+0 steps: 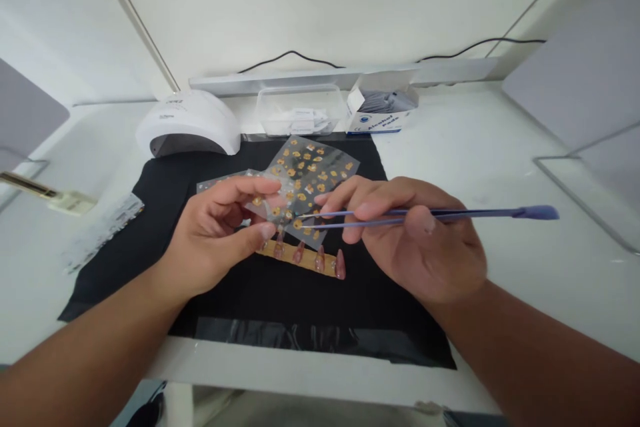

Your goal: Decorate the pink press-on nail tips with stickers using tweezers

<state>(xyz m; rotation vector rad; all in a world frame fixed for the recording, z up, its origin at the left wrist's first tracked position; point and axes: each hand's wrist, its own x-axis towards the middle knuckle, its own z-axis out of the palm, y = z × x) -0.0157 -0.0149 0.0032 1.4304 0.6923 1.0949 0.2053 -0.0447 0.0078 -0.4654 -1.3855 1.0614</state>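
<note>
My left hand (215,227) is curled, thumb and fingers pinching the near edge of a clear nail sticker sheet (255,203); fingertips show faintly through the film. My right hand (410,233) grips blue-purple tweezers (480,213), held nearly level. Their slightly parted tips point left and reach the sheet by my left fingers. I cannot tell whether anything is between them. Behind them is another clear sheet with gold stickers (310,167), overlapping the first. Below, several pinkish press-on nails (299,252) are set along a tan strip (287,253).
A black mat (280,300) covers the white table. Behind stand a white nail lamp (193,120), a clear plastic box (300,107) with small packets, and an alcohol pad box (383,113). Leftward are a polish bottle (73,201) and a silvery patterned sheet (107,230).
</note>
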